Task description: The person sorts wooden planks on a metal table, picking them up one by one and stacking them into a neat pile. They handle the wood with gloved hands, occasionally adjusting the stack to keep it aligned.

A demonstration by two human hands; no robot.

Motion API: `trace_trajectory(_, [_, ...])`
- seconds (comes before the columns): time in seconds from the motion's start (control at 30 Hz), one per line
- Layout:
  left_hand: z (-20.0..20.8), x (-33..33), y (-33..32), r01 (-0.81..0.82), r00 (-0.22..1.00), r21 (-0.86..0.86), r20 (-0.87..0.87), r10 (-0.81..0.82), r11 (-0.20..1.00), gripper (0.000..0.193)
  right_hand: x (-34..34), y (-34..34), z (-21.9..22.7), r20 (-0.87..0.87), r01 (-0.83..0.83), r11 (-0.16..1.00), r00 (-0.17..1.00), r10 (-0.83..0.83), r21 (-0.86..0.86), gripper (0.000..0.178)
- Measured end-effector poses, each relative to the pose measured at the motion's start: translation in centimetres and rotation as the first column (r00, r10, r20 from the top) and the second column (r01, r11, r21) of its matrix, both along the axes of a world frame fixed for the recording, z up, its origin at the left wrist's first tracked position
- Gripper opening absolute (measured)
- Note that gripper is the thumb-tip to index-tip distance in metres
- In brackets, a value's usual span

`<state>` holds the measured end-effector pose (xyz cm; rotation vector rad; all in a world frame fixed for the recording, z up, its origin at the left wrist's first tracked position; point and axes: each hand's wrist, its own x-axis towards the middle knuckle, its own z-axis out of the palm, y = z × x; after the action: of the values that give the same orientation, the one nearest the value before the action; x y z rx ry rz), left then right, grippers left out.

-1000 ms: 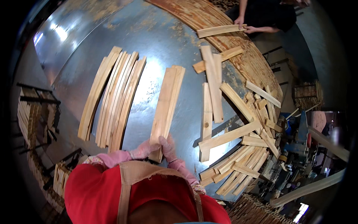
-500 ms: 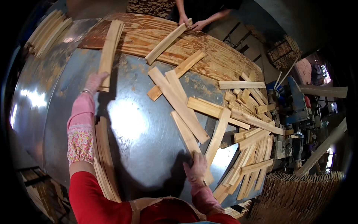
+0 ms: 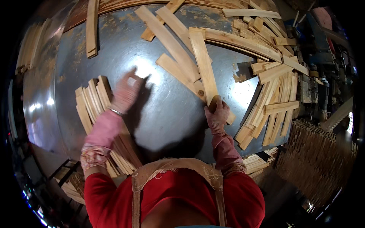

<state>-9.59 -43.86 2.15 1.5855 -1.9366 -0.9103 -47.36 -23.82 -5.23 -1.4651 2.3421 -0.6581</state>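
My right hand [image 3: 218, 114], in a pale pink glove, grips the near end of a light wooden slat [image 3: 203, 62] lying slanted on the metal table. That slat overlaps the end of another slat [image 3: 178, 74] with a dark knot. My left hand [image 3: 127, 91], gloved and slightly blurred, hovers over the table with its fingers apart and nothing in them. Beside it, below my left forearm, lies a bundle of slats [image 3: 91, 95] set side by side; my forearm hides part of it. Two more slats [image 3: 167, 40] lie diagonally beyond my right hand.
The grey metal table [image 3: 167, 125] reflects light. A stacked pair of slats [image 3: 92, 30] lies far left, with another stack [image 3: 34, 47] beyond. Loose slats [image 3: 281, 91] crowd the right side, near machinery [image 3: 323, 87]. A large wood stack [image 3: 304, 152] stands right of the table.
My left hand has let go of the far-left slats and come back to the right. My right hand has shifted from one slat to its neighbour. The view has tilted nearer; the other person is out of it.
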Motion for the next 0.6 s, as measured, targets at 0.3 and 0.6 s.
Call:
trace_trajectory(0.3, [-2.6,-13.9,26.5,0.306,0.642,0.847,-0.520,0.563,0.434,0.040,7.8,2.2,0.8,0.984,0.069,0.986,0.085,-0.156,0.151,0.045])
trace_trajectory(0.6, [-2.6,-6.8,25.7,-0.067,0.708,0.757,-0.423,0.565,0.650,0.043,-1.1,1.3,0.7,-0.345,-0.216,0.967,0.905,0.250,0.134,0.074])
